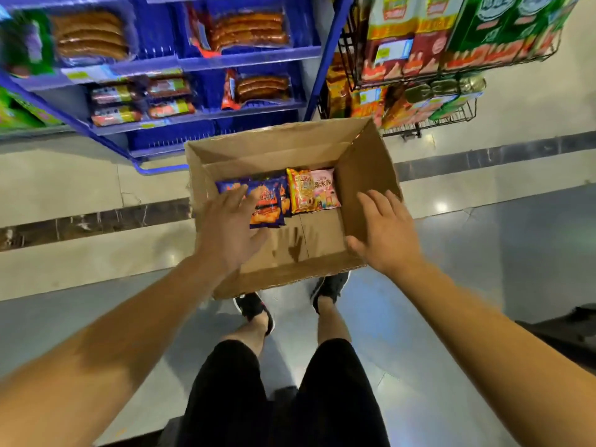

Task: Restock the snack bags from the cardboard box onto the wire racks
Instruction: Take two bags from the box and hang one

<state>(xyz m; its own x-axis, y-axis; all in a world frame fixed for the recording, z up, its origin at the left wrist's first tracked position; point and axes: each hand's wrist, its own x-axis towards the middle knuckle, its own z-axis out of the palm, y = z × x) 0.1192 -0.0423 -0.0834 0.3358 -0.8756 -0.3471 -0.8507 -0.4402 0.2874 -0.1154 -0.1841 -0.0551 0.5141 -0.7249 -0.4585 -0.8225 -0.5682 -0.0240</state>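
Note:
An open cardboard box [364, 169] sits on the floor in front of my feet. Along its far side lie several snack bags: blue ones [269, 204] at the left, a yellow one [300, 191] and a pink one [325, 188] at the right. My left hand [225, 233] hovers over the box's left part with fingers spread, its fingertips over the blue bags. My right hand [383, 230] is open above the box's right wall, holding nothing. The black wire rack [351, 53] stands at the upper right, filled with red, yellow and green snack packs.
A blue shelf unit [245, 56] with packaged sausages stands behind the box at the upper left. The glossy tiled floor [483, 195] with a dark stripe runs around the box. My black shoes [329, 288] stand just at the box's near edge.

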